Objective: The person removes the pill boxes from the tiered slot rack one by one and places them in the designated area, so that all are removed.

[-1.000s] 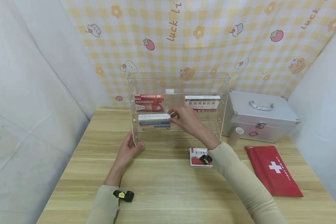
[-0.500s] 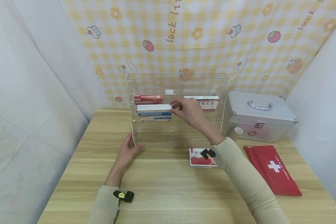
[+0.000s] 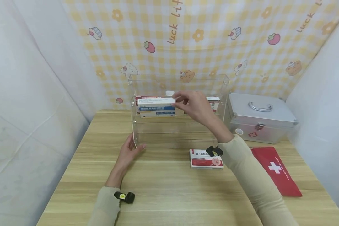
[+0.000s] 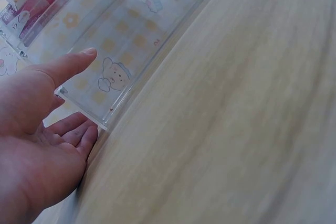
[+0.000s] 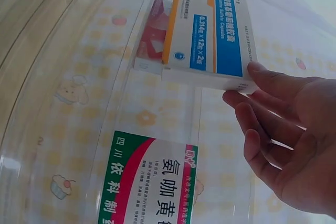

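Blue-and-white box [image 3: 157, 110] is hanging in front of the rack's upper L section, its R end being pinched btwn thumb and fingers of the R hand [image 3: 196, 106]. It's now riding higher than 1 sec ago, when it was sitting one shelf down by the rack's L side; that lower shelf's L part is now showing bare, so the box is prob. coming out rather than just being straightened. Clear rack [image 3: 158, 132] is standing nr the bench's back edge; L hand [image 3: 129, 152] is staying at its lower L corner, fingers curling round the side, thumb reaching across the front, prob. steadying it. Behind the box a red packet [image 5: 152, 43] is mostly hiding; R hand is partly covering the green-and-white box [image 3: 213, 103] on the same shelf in head view. Red-and-white box [image 3: 203, 159] is lying on the bench [image 3: 164, 188] in front of the rack, its upper R corner disappearing under the wrist strap [image 3: 214, 151]. Silver case [image 3: 260, 116] is standing toward the back R corner, red pouch [image 3: 277, 171] lying nr the R edge, its upper L part hiding behind the sleeve. Bench's front edge is running out of frame. Can't tell if the held box is touching the rack; small print is blurring.
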A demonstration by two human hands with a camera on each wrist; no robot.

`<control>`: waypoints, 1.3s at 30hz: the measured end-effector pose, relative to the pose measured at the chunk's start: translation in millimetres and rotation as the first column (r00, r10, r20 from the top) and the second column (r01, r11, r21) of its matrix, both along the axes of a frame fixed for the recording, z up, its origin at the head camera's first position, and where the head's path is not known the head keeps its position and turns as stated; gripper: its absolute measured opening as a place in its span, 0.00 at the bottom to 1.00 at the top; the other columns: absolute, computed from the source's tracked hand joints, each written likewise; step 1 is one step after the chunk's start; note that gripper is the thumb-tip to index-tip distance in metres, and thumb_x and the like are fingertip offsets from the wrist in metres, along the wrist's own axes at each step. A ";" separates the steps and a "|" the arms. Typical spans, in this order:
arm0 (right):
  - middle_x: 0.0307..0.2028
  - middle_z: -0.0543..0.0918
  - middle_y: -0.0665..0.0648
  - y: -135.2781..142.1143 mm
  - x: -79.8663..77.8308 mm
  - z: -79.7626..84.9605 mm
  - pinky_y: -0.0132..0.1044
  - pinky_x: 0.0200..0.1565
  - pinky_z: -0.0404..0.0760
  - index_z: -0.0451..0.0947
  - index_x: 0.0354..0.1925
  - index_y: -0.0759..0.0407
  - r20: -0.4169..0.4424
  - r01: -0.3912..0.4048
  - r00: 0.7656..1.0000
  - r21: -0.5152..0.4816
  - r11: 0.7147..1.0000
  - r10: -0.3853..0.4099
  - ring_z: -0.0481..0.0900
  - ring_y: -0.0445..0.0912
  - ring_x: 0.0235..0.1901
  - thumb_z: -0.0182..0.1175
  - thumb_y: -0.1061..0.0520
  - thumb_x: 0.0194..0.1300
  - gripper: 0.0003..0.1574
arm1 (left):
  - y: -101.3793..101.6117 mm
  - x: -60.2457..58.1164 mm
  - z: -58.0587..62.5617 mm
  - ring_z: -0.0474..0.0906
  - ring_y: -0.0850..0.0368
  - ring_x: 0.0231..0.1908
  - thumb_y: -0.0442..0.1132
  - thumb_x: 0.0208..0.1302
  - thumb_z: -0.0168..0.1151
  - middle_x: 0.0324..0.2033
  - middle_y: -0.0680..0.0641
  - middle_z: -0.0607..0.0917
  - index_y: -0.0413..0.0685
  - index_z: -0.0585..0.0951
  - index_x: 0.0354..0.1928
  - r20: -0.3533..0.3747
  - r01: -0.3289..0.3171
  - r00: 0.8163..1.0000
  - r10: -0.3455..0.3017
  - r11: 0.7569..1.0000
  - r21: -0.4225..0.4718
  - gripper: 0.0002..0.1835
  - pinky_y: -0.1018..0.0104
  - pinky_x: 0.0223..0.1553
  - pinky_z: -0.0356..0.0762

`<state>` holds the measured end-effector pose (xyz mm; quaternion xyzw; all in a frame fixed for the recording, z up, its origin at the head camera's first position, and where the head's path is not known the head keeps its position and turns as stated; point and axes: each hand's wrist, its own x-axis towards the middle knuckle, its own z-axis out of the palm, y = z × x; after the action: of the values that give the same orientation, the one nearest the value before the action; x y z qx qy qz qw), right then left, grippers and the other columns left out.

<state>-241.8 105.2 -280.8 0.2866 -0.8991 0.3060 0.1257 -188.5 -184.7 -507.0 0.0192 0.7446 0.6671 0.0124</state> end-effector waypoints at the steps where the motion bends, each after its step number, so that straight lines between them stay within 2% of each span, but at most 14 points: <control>1: 0.35 0.88 0.50 0.4 0.8 -0.4 0.33 0.29 0.79 0.84 0.44 0.53 0.012 -0.008 1.000 -0.013 1.000 0.008 0.82 0.38 0.29 0.69 0.52 0.62 0.13 | 0.0 -0.2 -0.2 0.55 0.49 0.71 0.49 0.61 0.70 0.74 0.50 0.58 0.66 0.56 0.76 0.000 0.000 1.000 0.000 1.000 -0.001 0.44 0.48 0.69 0.55; 5: 0.34 0.88 0.48 3.2 5.7 -6.1 0.33 0.31 0.81 0.85 0.44 0.52 0.069 -0.035 0.997 -0.047 0.998 0.039 0.81 0.38 0.29 0.69 0.50 0.62 0.12 | -0.1 -1.5 -0.9 0.55 0.49 0.71 0.48 0.62 0.69 0.74 0.50 0.58 0.67 0.57 0.75 -0.006 0.001 1.000 -0.001 1.000 -0.010 0.44 0.48 0.69 0.55; 8: 0.33 0.87 0.47 6.4 11.8 -17.3 0.34 0.32 0.81 0.86 0.45 0.51 0.112 -0.050 0.992 -0.031 0.998 0.053 0.81 0.39 0.29 0.68 0.49 0.63 0.13 | 0.0 -1.8 -1.2 0.56 0.48 0.71 0.47 0.62 0.69 0.73 0.50 0.59 0.67 0.57 0.75 -0.011 0.001 1.000 -0.001 1.000 -0.005 0.43 0.47 0.69 0.57; 11: 0.33 0.86 0.45 10.3 18.5 -35.2 0.35 0.32 0.81 0.86 0.45 0.51 0.147 -0.064 0.987 -0.005 0.998 0.064 0.80 0.39 0.29 0.67 0.48 0.64 0.13 | 0.1 -2.4 -2.1 0.57 0.48 0.70 0.44 0.62 0.70 0.73 0.51 0.60 0.67 0.57 0.75 -0.013 -0.002 1.000 0.002 1.000 0.005 0.43 0.48 0.69 0.57; 16: 0.33 0.85 0.42 19.4 28.3 -69.9 0.34 0.31 0.81 0.86 0.45 0.50 0.219 -0.080 0.972 -0.004 0.997 0.079 0.80 0.39 0.29 0.66 0.47 0.65 0.13 | 0.2 -2.6 -2.0 0.55 0.49 0.71 0.39 0.63 0.68 0.73 0.48 0.59 0.60 0.55 0.76 -0.003 -0.003 1.000 0.003 0.999 0.034 0.44 0.55 0.70 0.54; 20: 0.33 0.86 0.44 27.1 34.9 -94.0 0.35 0.31 0.83 0.86 0.46 0.51 0.310 -0.081 0.947 -0.042 0.996 0.090 0.83 0.42 0.30 0.66 0.48 0.65 0.13 | 1.4 0.4 6.9 0.55 0.47 0.71 0.39 0.63 0.68 0.74 0.45 0.58 0.57 0.54 0.77 0.010 0.005 1.000 -0.005 0.999 0.046 0.45 0.52 0.71 0.53; 25: 0.32 0.87 0.49 31.2 40.1 -119.5 0.37 0.28 0.82 0.86 0.45 0.53 0.425 -0.103 0.896 -0.084 0.991 0.129 0.83 0.52 0.30 0.66 0.50 0.66 0.12 | 3.5 6.4 23.5 0.54 0.45 0.71 0.39 0.63 0.68 0.74 0.41 0.57 0.52 0.53 0.77 0.011 0.018 1.000 -0.019 0.999 0.029 0.45 0.49 0.70 0.53; 27: 0.32 0.87 0.49 30.9 41.2 -128.8 0.37 0.28 0.81 0.86 0.44 0.51 0.456 -0.109 0.880 -0.082 0.991 0.134 0.82 0.53 0.30 0.65 0.50 0.66 0.11 | 3.7 5.9 25.3 0.53 0.44 0.72 0.39 0.63 0.69 0.74 0.41 0.56 0.52 0.53 0.77 0.011 0.022 1.000 -0.023 1.000 0.022 0.46 0.48 0.70 0.52; 32: 0.35 0.86 0.46 26.6 42.5 -147.9 0.35 0.30 0.79 0.87 0.44 0.49 0.482 -0.131 0.864 -0.069 0.989 0.148 0.78 0.46 0.30 0.64 0.52 0.67 0.09 | 1.3 -2.3 10.0 0.53 0.47 0.72 0.44 0.61 0.70 0.74 0.46 0.57 0.61 0.54 0.77 0.011 0.014 1.000 -0.014 1.000 0.007 0.47 0.49 0.70 0.53; 35: 0.35 0.85 0.44 22.4 41.4 -156.0 0.35 0.30 0.79 0.87 0.44 0.50 0.476 -0.144 0.867 -0.052 0.988 0.152 0.77 0.42 0.30 0.63 0.52 0.68 0.09 | 0.0 -4.9 1.2 0.54 0.49 0.71 0.48 0.60 0.71 0.74 0.50 0.58 0.66 0.55 0.76 0.015 -0.002 1.000 0.002 1.000 -0.009 0.46 0.51 0.70 0.54; 39: 0.33 0.85 0.44 17.2 39.4 -163.8 0.34 0.29 0.78 0.87 0.42 0.51 0.462 -0.134 0.878 -0.020 0.991 0.129 0.77 0.40 0.27 0.63 0.53 0.68 0.08 | 0.0 -3.8 -1.8 0.55 0.50 0.71 0.49 0.59 0.72 0.73 0.51 0.59 0.67 0.57 0.75 0.008 -0.014 1.000 0.014 1.000 -0.011 0.46 0.52 0.70 0.55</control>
<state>-202.4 122.4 -444.7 0.2667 -0.8835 0.3677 -0.1145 -192.3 -184.7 -508.8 0.0111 0.7483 0.6631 0.0108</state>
